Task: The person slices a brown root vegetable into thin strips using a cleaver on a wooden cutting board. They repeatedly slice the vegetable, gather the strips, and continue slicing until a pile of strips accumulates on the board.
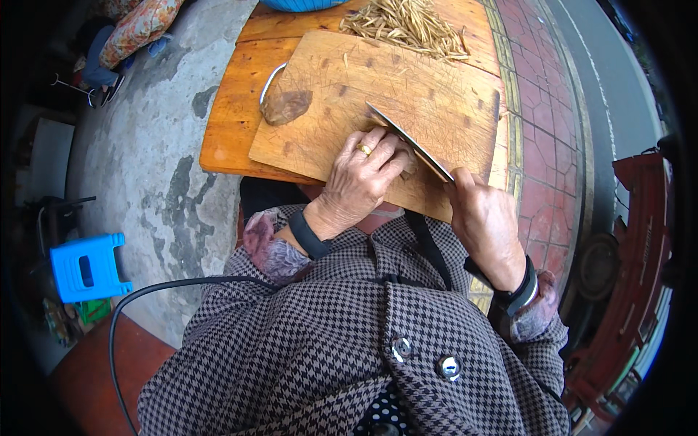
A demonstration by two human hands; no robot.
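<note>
On a scored wooden cutting board point(436, 103), my left hand point(368, 169) presses down with curled fingers on a brown piece of food point(407, 164), mostly hidden under the fingers. My right hand point(484, 218) grips a knife point(409, 140) by its handle. Its blade is seen nearly edge-on and runs slantwise just beyond my left fingertips. A second brown lump of food point(286, 106) lies at the board's left edge, beside the metal handle point(271, 82). Past the far edge of the board is a heap of thin, light-brown cut strips point(406, 27).
The board rests on a wooden table point(229, 131). A blue container point(302, 4) stands at the table's far side. On the left are a blue plastic stool point(90, 267) and a person point(103, 60). Red paving point(545, 163), a road and a red vehicle point(627, 283) lie to the right.
</note>
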